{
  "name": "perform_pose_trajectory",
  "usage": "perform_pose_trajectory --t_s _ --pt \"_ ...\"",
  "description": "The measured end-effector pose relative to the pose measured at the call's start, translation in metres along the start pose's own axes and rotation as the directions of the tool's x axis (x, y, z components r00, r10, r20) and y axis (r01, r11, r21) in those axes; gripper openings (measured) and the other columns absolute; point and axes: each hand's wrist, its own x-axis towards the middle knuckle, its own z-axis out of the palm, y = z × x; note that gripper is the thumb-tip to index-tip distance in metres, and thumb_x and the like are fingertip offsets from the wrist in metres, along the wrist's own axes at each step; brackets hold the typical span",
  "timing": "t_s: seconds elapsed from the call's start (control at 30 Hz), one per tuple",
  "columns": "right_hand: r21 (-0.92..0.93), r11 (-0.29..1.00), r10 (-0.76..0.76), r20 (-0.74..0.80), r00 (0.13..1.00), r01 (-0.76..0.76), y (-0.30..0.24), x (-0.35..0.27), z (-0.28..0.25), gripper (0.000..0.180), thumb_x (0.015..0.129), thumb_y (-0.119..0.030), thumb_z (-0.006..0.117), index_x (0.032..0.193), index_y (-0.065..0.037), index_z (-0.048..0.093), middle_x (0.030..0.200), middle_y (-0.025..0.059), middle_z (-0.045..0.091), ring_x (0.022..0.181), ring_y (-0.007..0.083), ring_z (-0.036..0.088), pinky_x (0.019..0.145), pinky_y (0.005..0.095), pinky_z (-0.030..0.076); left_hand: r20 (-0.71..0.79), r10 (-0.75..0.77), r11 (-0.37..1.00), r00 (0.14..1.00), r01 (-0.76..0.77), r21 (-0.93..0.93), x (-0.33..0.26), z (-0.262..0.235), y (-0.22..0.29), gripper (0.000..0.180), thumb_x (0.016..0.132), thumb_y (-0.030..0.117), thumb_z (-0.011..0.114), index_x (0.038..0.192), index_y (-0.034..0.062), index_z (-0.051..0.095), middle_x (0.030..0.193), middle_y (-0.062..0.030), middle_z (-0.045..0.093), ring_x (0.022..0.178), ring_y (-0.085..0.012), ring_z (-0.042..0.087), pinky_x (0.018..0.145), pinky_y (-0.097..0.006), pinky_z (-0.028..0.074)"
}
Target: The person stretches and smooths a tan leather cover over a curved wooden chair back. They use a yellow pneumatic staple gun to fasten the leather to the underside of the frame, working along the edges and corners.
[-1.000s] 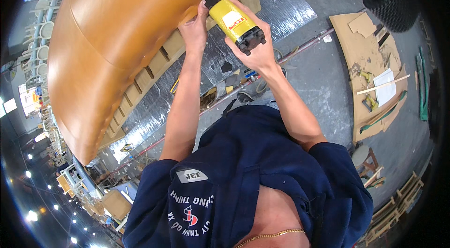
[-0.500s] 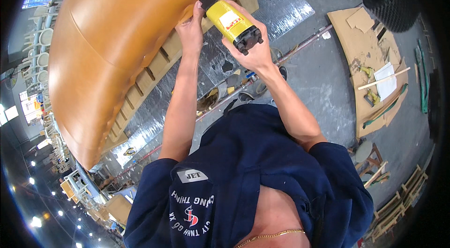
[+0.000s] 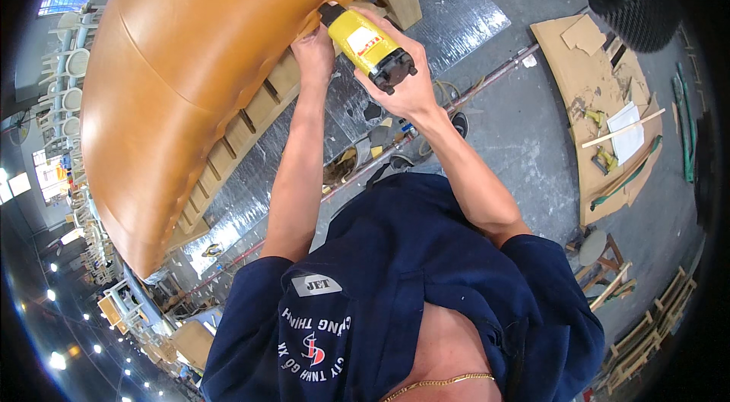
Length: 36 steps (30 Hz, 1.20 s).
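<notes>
My right grip is closed around a yellow power tool with black ends, its rear cap tipped toward my camera and its black nose up against the lower edge of an orange-brown padded cover. My left grip is beside the nose, fingers at that same edge; the fingertips are hidden, so I cannot tell whether they pinch the material or only press on it. The cover curves over a slatted wooden frame, whose light wood shows below the puckered edge. Under the frame I see shiny silvery sheeting.

Well off to my right, cardboard lies on the grey floor. On it are two yellowish tools, a white sheet and a thin wooden stick that crosses the sheet. Far to my left, I make out pale chairs crowded together.
</notes>
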Motion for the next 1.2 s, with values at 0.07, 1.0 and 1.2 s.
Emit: perform_pose_trajectory --t_s 0.07,1.0,1.2 --pt "-0.013 0.999 0.035 -0.019 0.999 -0.035 -0.005 -0.001 0.005 0.066 0.07 -0.002 0.07 0.134 0.001 0.052 0.125 0.0157 0.064 0.116 0.0243 0.063 0.102 0.0337 0.044 0.02 0.022 0.991 1.0 -0.025 0.132 0.004 -0.013 -0.016 0.021 0.094 0.001 0.061 0.114 -0.004 0.061 0.111 -0.0092 0.066 0.103 -0.0175 0.061 0.093 -0.032 0.048" --pt "-0.127 0.991 0.03 -0.104 0.994 -0.043 -0.016 -0.013 0.034 0.066 0.069 -0.006 0.075 0.133 -0.005 0.055 0.11 0.0173 0.07 0.1 0.0273 0.07 0.089 0.033 0.052 -0.197 0.009 0.997 0.98 -0.023 -0.07 -0.036 -0.015 0.058 0.02 0.092 0.015 0.071 0.105 0.0003 0.066 0.099 -0.0049 0.067 0.093 -0.0138 0.061 0.087 -0.031 0.049" --pt "-0.113 0.994 -0.022 -0.103 0.994 0.01 -0.013 -0.02 0.037 0.064 0.071 -0.006 0.074 0.132 -0.004 0.055 0.113 0.0178 0.069 0.104 0.0291 0.069 0.089 0.0332 0.052 -0.109 -0.032 0.999 0.994 0.027 -0.039 -0.033 -0.027 0.051 0.028 0.094 0.013 0.067 0.118 -0.0023 0.062 0.118 -0.0082 0.065 0.107 -0.0167 0.06 0.098 -0.031 0.046"
